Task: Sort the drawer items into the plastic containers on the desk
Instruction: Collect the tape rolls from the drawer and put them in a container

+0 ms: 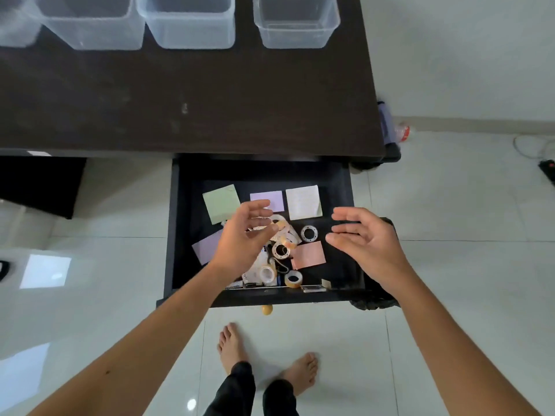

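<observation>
A black drawer [345, 187] stands pulled out under the dark desk [180, 100]. Inside lie sticky-note pads: green [220, 204], purple [270, 198], white [303, 201], orange [309, 255] and another purple [205, 246]. Tape rolls [308, 233] [293, 278] and small clutter lie in the middle. My left hand [243, 235] hovers over the clutter, fingers apart, holding nothing. My right hand [366, 241] hovers over the drawer's right side, open and empty. Clear plastic containers [192, 31] [295, 28] [90, 28] stand along the desk's far edge.
A partly cut-off container [15, 31] sits at the far left of the desk. The floor is white tile; my bare feet [231, 346] stand below the drawer front with its round knob [266, 309]. A bottle [402, 132] and cables [537, 154] lie to the right.
</observation>
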Action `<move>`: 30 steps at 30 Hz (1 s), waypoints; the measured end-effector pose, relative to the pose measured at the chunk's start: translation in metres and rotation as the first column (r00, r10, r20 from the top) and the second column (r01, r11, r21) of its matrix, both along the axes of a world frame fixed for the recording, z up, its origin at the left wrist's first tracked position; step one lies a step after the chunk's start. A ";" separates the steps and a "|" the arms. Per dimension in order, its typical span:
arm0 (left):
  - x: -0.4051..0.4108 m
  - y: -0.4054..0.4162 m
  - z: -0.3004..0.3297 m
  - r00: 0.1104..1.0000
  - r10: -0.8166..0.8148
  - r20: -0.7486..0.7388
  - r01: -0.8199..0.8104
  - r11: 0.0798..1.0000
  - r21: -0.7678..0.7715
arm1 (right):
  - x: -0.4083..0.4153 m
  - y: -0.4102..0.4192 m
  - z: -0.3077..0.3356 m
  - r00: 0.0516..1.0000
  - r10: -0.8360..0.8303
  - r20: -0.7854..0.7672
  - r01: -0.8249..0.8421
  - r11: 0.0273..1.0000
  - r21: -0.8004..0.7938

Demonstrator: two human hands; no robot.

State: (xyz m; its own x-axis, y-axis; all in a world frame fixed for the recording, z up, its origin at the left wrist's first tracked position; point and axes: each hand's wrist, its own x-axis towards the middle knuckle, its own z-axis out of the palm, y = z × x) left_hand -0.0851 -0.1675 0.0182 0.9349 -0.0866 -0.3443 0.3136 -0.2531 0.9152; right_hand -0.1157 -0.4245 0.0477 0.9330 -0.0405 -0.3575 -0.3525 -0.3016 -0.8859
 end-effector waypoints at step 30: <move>0.055 0.030 -0.074 0.991 -0.113 0.076 0.071 0.905 0.418 | 0.034 0.061 -0.090 0.951 0.297 0.087 -0.256 0.912 -0.320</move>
